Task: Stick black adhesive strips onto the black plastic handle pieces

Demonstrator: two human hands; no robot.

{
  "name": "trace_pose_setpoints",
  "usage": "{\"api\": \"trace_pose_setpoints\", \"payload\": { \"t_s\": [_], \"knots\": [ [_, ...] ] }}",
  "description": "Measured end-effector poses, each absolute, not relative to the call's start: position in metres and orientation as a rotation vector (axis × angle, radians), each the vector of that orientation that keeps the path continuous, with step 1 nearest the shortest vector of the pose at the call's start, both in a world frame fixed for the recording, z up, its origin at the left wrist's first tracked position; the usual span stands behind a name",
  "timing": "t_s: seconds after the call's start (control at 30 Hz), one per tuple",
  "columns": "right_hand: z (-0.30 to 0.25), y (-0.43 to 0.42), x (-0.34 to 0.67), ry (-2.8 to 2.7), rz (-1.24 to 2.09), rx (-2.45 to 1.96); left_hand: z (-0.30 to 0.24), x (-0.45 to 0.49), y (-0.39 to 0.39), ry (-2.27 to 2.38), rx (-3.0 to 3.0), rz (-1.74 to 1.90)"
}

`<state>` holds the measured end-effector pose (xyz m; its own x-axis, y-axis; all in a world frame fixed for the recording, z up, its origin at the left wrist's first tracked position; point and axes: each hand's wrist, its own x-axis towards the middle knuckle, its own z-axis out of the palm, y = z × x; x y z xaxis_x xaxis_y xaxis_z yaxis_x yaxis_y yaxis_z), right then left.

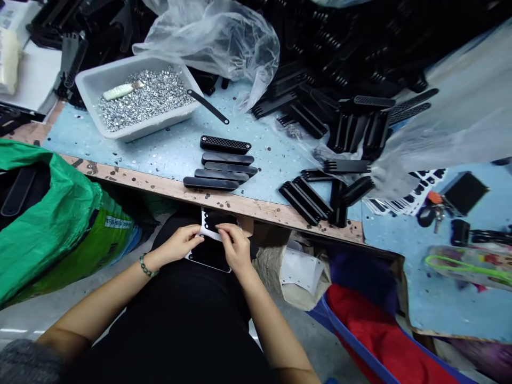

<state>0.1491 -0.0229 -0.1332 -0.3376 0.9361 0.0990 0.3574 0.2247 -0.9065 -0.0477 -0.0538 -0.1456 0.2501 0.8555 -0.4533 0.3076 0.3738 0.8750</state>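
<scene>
Low in the view, over my black-clothed lap, my left hand (176,244) and my right hand (236,247) grip a flat black piece (208,254) together. A white backing sheet with scalloped cut-outs (207,226) lies on its upper part, and my fingers of both hands pinch this sheet. My right fingertips sit at the sheet's edge, partly covering it. A beaded green bracelet (146,265) circles my left wrist. Just beyond my hands, several black ribbed bars (222,162) lie stacked in a loose row on the bench.
The blue-topped workbench (168,154) has a worn wooden edge (208,197) just beyond my hands. On it are a grey tub of silver nuts (140,98), heaped black parts (344,69) and clear plastic bags (212,37). A green bag (48,224) stands left; a blue basket with red cloth (372,330) stands right.
</scene>
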Motion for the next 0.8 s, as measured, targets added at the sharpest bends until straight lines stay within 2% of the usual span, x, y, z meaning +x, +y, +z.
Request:
{"api": "trace_pose_setpoints", "payload": {
  "t_s": [0.13, 0.23, 0.37, 0.47, 0.53, 0.63, 0.8],
  "knots": [
    [-0.119, -0.013, 0.177, -1.294, 1.181, -1.244, -0.158, -0.049, -0.046, 1.414, 1.181, 0.399],
    [-0.097, 0.017, 0.197, -1.226, 1.101, -1.162, -0.134, -0.064, -0.037, 1.465, 1.269, 0.364],
    [-0.061, 0.082, 0.198, -1.528, 0.981, -1.026, -0.07, -0.098, -0.01, 1.373, 1.244, 0.356],
    [-0.045, 0.135, 0.168, -1.868, 0.858, -0.988, -0.045, -0.118, 0.037, 1.672, 1.213, 0.741],
    [-0.046, 0.165, 0.14, -2.077, 0.792, -0.93, -0.05, -0.124, 0.076, 1.689, 1.303, 0.861],
    [-0.058, 0.199, 0.101, -2.319, 0.745, -0.857, -0.077, -0.122, 0.128, 1.616, 1.369, 0.85],
    [-0.077, 0.222, 0.074, -2.499, 0.736, -0.878, -0.104, -0.113, 0.161, 1.418, 1.405, 0.89]
  ]
}}
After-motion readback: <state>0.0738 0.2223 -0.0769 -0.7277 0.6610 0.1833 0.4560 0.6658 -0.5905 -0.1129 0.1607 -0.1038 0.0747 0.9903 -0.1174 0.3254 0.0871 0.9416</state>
